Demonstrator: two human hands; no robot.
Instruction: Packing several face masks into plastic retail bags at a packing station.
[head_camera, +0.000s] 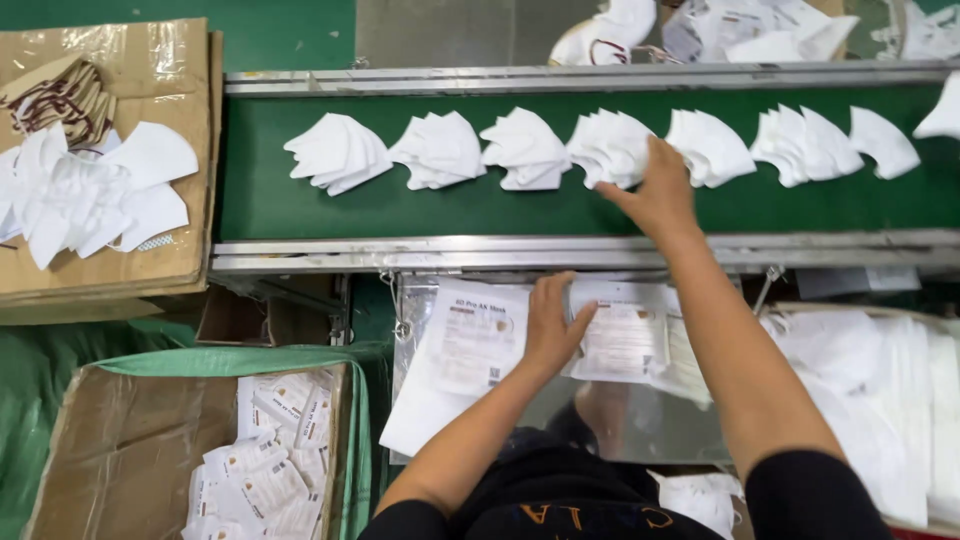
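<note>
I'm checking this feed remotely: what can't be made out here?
- Head view: right hand covers part of a mask stack, so any grip is hidden.
- Left hand hides part of the pouches.
- Rightmost mask is cut off by the frame edge.
- Carton: contents too small to count.

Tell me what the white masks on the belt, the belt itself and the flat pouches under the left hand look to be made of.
Masks: soft matte white nonwoven fabric, judging by the folds and fanned stacks; right hand touches one stack.
Belt: smooth green rubber or plastic, with a faint sheen, between metal rails.
Pouches: glossy printed plastic film, probably; left hand rests on them.
</note>
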